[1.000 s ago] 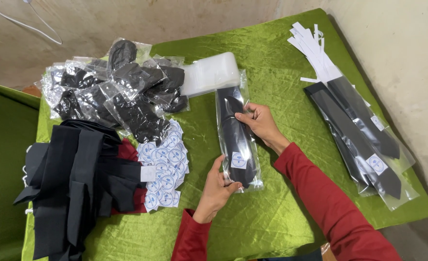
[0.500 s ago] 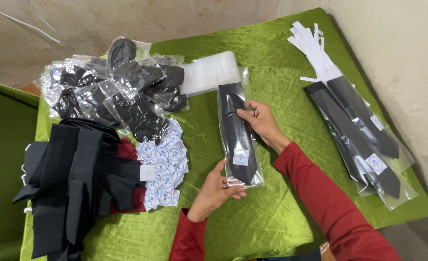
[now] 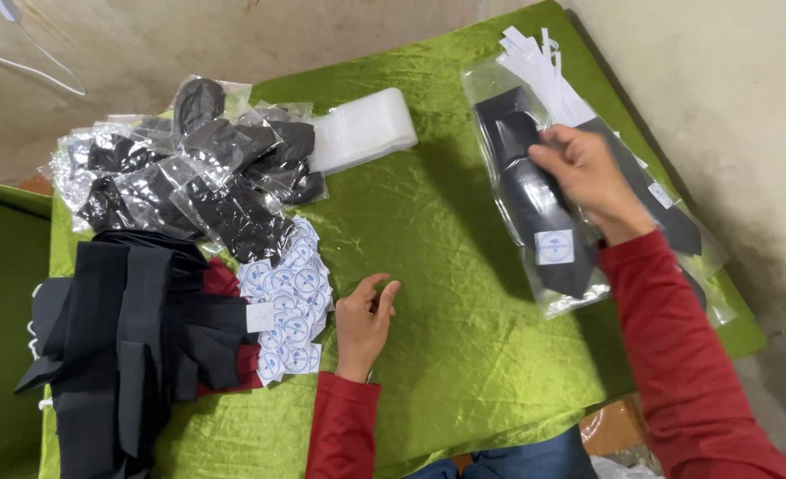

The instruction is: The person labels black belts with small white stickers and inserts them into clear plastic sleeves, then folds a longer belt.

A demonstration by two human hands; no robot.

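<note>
My right hand (image 3: 588, 177) grips a black tie sealed in a clear plastic bag (image 3: 535, 208) and holds it over the stack of bagged ties (image 3: 676, 226) at the right side of the green cloth (image 3: 446, 302). The bag has a white round-marked sticker near its narrow end. My left hand (image 3: 363, 321) rests on the cloth with its fingers loosely curled, holding nothing, right beside a pile of round white stickers (image 3: 291, 302).
A heap of loose black ties (image 3: 122, 346) lies at the left over something red. Bagged black pieces (image 3: 189, 177) are piled at the back left. A stack of clear bags (image 3: 362, 129) sits at the back centre, white paper strips (image 3: 543, 66) at the back right.
My right hand has carried the bagged tie from the middle of the cloth to the right, over the stack. My left hand let go of it and stayed by the stickers.
</note>
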